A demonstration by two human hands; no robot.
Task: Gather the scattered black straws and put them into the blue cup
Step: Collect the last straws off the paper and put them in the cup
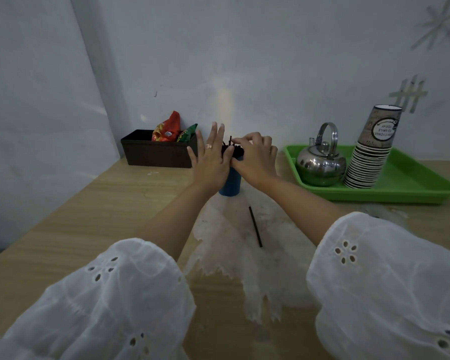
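Head view: our spread left hand [209, 157] braces the blue cup [230, 184]; our right hand [255, 157] pinches a black straw [230, 139]. Let's seat it gently.

Left hand [209, 159] flat, fingers straight, pressed against side of black straws [236, 151] standing in blue cup [231, 184]. Right hand [255, 157] opposite, fingertips pinching top of one upright straw. Lone straw [255, 226] lies on bench [89, 216], nearer person than both hands. Brown box [156, 155] beyond left hand. Green tray [405, 190] right of right hand, carrying kettle [320, 162] and paper cup stack [372, 149].
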